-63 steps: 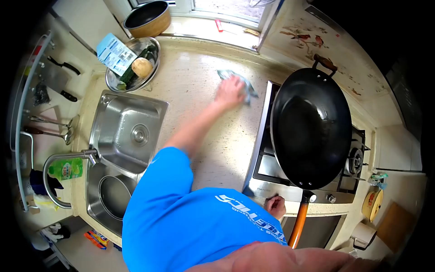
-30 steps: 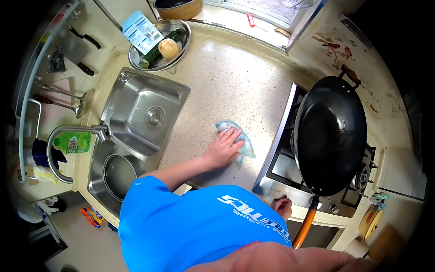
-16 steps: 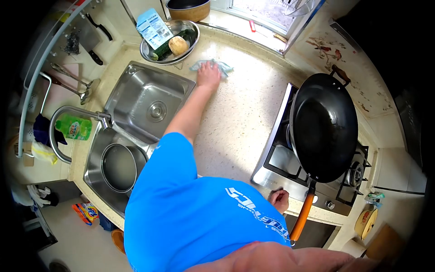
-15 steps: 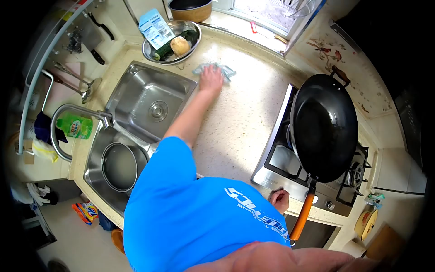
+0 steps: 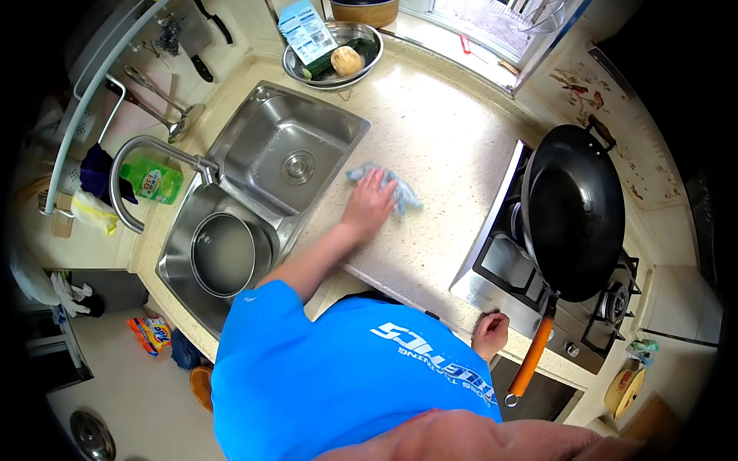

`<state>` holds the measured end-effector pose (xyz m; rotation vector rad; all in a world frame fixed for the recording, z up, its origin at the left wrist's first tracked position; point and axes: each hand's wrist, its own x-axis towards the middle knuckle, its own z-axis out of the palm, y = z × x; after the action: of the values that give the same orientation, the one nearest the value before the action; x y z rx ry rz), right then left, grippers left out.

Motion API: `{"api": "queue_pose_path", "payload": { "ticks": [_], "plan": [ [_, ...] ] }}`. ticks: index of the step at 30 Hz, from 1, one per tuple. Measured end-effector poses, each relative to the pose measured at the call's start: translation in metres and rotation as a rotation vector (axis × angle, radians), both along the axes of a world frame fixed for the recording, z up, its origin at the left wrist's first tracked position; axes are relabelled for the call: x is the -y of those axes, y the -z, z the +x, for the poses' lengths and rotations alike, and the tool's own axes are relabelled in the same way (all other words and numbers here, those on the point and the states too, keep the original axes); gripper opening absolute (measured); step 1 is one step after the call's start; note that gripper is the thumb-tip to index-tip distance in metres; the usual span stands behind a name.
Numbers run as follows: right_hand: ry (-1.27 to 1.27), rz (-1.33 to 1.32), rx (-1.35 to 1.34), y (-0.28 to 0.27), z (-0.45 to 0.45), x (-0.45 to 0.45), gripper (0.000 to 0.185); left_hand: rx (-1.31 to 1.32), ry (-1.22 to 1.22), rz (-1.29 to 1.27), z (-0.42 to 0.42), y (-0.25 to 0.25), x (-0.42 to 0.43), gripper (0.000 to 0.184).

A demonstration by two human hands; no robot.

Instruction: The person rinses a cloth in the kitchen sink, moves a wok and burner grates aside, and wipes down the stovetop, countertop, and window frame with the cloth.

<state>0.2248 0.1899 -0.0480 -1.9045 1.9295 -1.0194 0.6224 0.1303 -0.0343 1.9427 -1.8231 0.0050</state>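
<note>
My left hand (image 5: 370, 201) presses a crumpled light-blue and white cloth (image 5: 405, 198) onto the speckled beige counter (image 5: 430, 161), just right of the sink. The fingers lie over the cloth and grip it. At the counter's front edge, beside the stove's lower left corner, rests my right hand (image 5: 490, 334). Its fingers are curled in, and nothing shows in them. The orange wooden handle of a large black wok (image 5: 576, 215) sticks out to the right of that hand. The wok itself sits on the gas stove (image 5: 492, 284).
Left lies a double steel sink (image 5: 288, 119) with a curved faucet (image 5: 123, 165) and a pot (image 5: 223, 253) of cloudy water. A green detergent bottle (image 5: 157, 181) stands behind. At the back, a steel bowl (image 5: 374, 52) holds a potato, dark green vegetables and a blue-white packet.
My left hand has drawn the cloth from near the steel bowl toward my body, along the sink's side. The whole view has shifted slightly. My right hand stays by the stove's corner.
</note>
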Motion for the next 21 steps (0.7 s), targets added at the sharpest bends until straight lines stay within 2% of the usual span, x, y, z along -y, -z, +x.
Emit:
{"api": "queue_pose_path", "payload": {
  "ticks": [3,6,7,11,15,21],
  "plan": [
    [0.003,-0.020,-0.054,-0.001,0.000,0.000,0.008,0.088,-0.094,-0.023,0.031,0.023,0.059,0.043],
    [0.015,-0.008,-0.027,-0.001,0.002,-0.001,0.012,0.085,-0.149,0.038,0.044,0.013,0.101,0.045],
    [0.011,-0.010,-0.029,0.001,0.002,0.001,0.012,0.065,-0.169,0.097,0.045,0.009,0.105,0.045],
    [0.033,-0.028,0.021,-0.001,0.004,0.000,0.012,0.061,-0.183,0.042,0.043,0.023,0.094,0.047],
    [0.010,-0.004,0.018,0.000,0.000,-0.001,0.011,0.018,-0.136,0.027,0.046,0.027,0.023,0.046],
    [0.002,0.016,0.028,0.001,-0.002,-0.001,0.010,0.004,-0.140,0.017,0.025,-0.001,-0.112,0.049]
  ]
}}
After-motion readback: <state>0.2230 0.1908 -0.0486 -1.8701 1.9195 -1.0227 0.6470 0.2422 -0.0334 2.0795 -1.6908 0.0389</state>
